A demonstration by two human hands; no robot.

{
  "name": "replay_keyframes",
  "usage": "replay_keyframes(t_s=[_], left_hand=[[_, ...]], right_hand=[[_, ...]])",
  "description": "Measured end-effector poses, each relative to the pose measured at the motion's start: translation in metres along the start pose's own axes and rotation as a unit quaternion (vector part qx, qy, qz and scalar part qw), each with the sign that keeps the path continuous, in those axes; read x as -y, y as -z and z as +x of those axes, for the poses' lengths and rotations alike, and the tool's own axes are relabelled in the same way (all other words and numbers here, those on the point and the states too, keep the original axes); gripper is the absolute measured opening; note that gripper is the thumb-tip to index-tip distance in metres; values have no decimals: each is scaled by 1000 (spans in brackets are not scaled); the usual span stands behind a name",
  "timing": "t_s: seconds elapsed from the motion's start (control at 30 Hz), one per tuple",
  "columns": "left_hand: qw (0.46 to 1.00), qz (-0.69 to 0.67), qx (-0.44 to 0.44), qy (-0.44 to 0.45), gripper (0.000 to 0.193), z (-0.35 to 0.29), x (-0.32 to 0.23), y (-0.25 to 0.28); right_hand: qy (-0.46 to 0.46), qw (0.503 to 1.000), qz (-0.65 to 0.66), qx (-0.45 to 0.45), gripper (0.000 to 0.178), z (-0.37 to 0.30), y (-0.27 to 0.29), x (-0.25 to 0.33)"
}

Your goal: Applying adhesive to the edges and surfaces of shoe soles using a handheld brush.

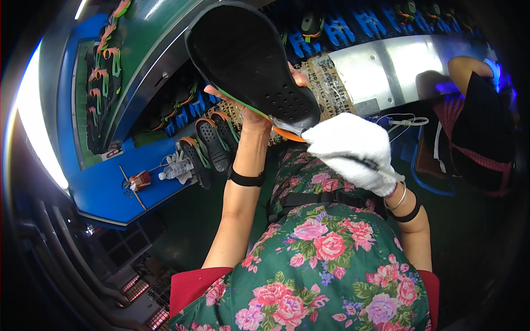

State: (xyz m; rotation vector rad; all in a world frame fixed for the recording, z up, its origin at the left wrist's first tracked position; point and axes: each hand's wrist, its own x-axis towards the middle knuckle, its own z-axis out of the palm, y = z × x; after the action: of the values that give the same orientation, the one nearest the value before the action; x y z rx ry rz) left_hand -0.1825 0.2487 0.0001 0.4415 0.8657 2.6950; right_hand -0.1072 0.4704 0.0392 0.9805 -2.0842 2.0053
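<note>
My left hand (251, 115) is wrapped round a black sandal (251, 58) from below, fingertips showing on both its edges. The broad end points up and away; the narrower end, with rows of small holes, lies nearest me. Green and orange trim shows along its left edge, and an orange strap sticks out below. In a white glove, my right hand (350, 146) is closed around a slim brush (362, 161) with a dark handle. A pale tip touches or hangs just over the sandal's near end; the glove partly hides it.
Several similar sandals (212, 142) stand left of my forearm, beside a plastic bottle (175, 169) on a blue table (105, 193). Beyond runs a metal-edged conveyor (408, 69) with blue holders (338, 30). Another person's arm (469, 71) reaches in at right.
</note>
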Motion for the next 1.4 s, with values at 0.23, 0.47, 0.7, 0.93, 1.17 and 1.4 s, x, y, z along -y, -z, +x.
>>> replay_keyframes(t_s=[0.23, 0.47, 0.7, 0.93, 1.17, 1.4], left_hand=[[1000, -1, 15, -8, 113, 6, -5, -6], [999, 35, 9, 5, 116, 4, -7, 0], [1000, 22, 8, -20, 145, 7, 0, 18], [999, -18, 6, 27, 117, 2, 1, 18], [991, -49, -117, 35, 120, -2, 8, 12], [991, -68, 21, 112, 132, 11, 9, 2]], right_hand=[[-7, 1000, -22, -16, 19, -4, 0, -1], [-17, 999, -16, -28, 23, -7, 2, -1], [32, 997, -73, -5, 27, -9, -9, 12], [7, 996, -49, -79, 17, -12, -9, 15], [-20, 989, -100, -107, 16, -21, -10, 5], [-101, 988, 103, -62, 16, -25, -2, -2]])
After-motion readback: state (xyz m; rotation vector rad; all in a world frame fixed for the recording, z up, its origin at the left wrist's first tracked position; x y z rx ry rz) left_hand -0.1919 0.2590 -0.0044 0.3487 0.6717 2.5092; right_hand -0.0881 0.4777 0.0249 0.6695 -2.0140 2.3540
